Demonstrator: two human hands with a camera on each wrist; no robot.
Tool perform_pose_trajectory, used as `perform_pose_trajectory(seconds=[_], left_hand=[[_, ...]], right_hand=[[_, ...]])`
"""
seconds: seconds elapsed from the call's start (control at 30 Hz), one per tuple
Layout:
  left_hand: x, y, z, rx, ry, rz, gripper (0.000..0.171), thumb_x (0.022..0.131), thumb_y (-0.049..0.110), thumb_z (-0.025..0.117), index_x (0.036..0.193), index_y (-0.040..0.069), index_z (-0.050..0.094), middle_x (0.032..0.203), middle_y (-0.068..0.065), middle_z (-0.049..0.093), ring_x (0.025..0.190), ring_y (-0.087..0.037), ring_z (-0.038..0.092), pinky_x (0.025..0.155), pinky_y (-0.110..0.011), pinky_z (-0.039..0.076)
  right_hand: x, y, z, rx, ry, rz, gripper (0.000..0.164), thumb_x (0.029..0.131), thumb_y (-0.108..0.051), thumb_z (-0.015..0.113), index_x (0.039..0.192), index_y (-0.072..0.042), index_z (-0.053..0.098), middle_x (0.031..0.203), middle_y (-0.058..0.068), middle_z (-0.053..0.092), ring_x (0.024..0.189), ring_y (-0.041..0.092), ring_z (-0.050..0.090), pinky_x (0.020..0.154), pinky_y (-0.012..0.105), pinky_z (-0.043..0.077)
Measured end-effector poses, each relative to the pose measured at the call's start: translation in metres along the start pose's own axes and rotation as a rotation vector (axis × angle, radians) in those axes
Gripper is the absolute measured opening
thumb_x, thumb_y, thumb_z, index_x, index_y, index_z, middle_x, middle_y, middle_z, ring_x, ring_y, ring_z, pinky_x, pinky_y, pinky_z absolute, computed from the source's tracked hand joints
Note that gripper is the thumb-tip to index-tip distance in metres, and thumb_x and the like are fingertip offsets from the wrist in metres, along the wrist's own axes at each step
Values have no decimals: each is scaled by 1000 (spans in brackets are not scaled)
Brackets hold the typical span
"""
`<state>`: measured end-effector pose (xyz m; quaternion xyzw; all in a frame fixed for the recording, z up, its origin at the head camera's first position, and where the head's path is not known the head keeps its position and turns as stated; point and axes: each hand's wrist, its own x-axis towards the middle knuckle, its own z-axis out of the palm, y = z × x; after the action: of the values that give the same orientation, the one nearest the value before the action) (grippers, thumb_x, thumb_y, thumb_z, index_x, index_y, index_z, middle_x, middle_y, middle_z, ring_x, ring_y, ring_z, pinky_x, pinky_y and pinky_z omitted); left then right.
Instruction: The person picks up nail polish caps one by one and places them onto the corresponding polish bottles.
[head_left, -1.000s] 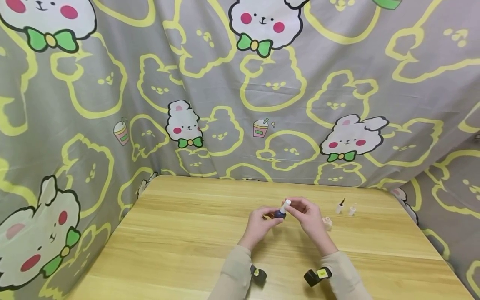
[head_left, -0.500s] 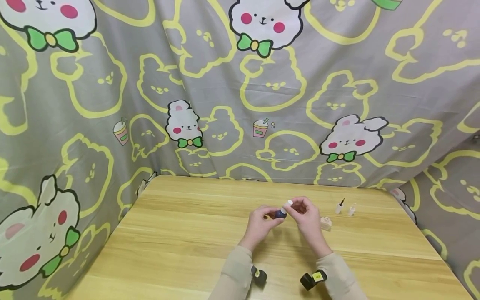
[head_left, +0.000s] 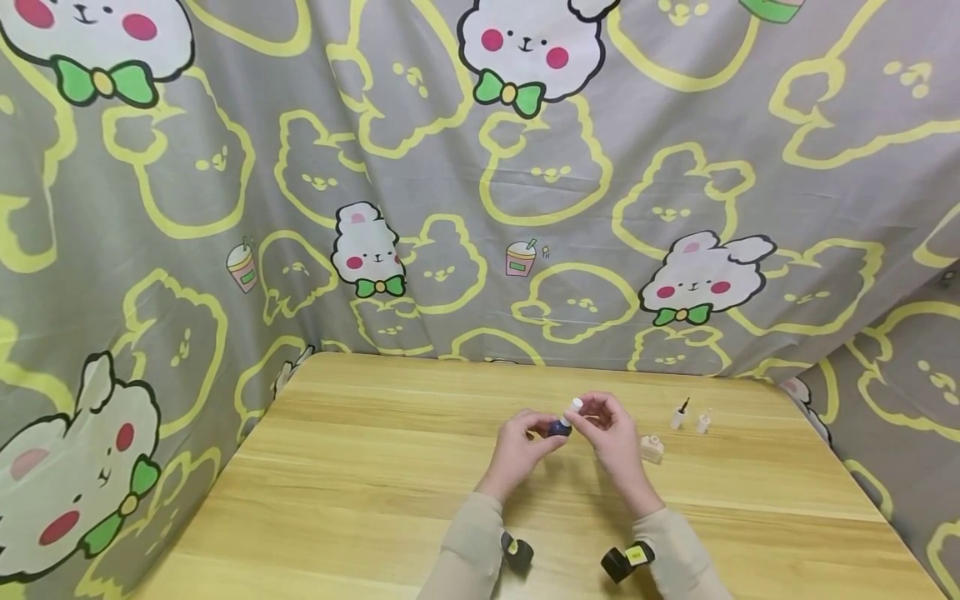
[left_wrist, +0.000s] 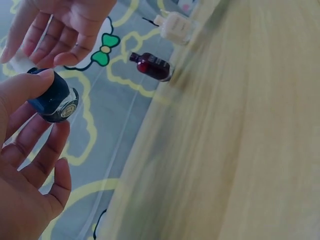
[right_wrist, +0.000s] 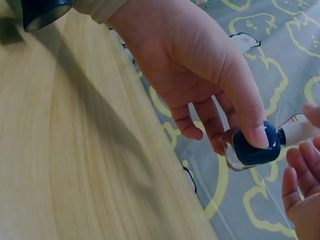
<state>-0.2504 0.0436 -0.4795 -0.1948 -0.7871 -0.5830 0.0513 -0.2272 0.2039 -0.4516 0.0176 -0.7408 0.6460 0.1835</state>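
Observation:
A small bottle of dark blue nail polish point(left_wrist: 54, 97) is held up over the table, tilted. My left hand point(head_left: 522, 442) grips its glass body, with the thumb point(left_wrist: 35, 82) across the front and fingertips behind. At the bottle's top, my right hand point(head_left: 611, 423) pinches the white cap point(head_left: 577, 404) between thumb and fingers. In the right wrist view, a short dark neck point(right_wrist: 282, 136) shows between the body and the white cap. A pale pink nail polish bottle point(head_left: 652, 448) without a cap stands just right of my right wrist. An uncapped dark red bottle point(left_wrist: 154, 67) shows in the left wrist view.
Two white brush caps stand upside down at the table's back right, one cap with a dark brush point(head_left: 678, 415), the other cap with a pale brush point(head_left: 704, 421). Patterned grey curtain point(head_left: 450, 183) encloses the wooden table point(head_left: 337, 483). Black wrist cameras point(head_left: 517, 552) hang below both forearms.
My right hand and forearm have shifted slightly left, uncovering more of the pale pink bottle. The white cap in its fingers has tilted a little. My left hand has hardly moved.

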Motion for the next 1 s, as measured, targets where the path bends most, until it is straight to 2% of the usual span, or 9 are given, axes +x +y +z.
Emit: perform_pose_trajectory(seconds=[0.1,0.2,0.3,0.4,0.53,0.77,1.0], left_hand=[[1,-2,-1,-18,-20,-21,27,82,26,78,105,12,74,96,-4,69,89,-11,62,74,-20,47],[2,-4,-2,-33,-44,-27,28,83,26,77,107,11,73,98,-5,68,90,-11,62,76,-21,49],[3,-5,-4,-37,-71,-30,29,84,26,76,109,12,72,100,-4,69,89,-9,61,77,-21,50],[2,-5,-6,-27,-99,-27,30,84,26,76,111,12,72,102,-2,69,89,-5,60,78,-21,50],[2,-2,-8,-18,-136,-24,30,86,29,74,112,12,72,106,-2,68,91,-3,59,78,-21,50],[3,-1,-8,-28,-155,-20,28,87,30,72,111,14,72,107,-1,68,92,-4,59,78,-21,50],[3,-3,-7,-4,-127,-15,26,85,27,75,107,12,73,104,-3,69,89,-5,59,75,-20,50]], right_hand=[[2,3,-3,34,-52,-38,41,85,-9,75,120,3,59,107,-8,65,96,-3,62,84,14,52],[2,4,-6,48,-109,-68,46,87,-8,72,128,3,56,122,8,67,103,-4,62,88,14,51],[3,4,-10,49,-179,-88,48,90,-10,69,134,1,53,130,22,61,107,-5,62,89,13,50],[3,4,-13,46,-252,-106,48,93,-12,65,138,-1,51,133,26,58,109,-5,61,89,13,50],[3,2,-16,49,-316,-119,43,97,-13,59,137,1,52,132,25,59,112,-4,61,90,15,50],[4,3,-16,46,-332,-124,36,98,-15,58,129,3,58,122,24,65,107,0,66,90,16,50],[4,6,-12,22,-259,-84,34,93,-15,65,121,3,63,116,24,67,100,-1,67,88,16,51]])
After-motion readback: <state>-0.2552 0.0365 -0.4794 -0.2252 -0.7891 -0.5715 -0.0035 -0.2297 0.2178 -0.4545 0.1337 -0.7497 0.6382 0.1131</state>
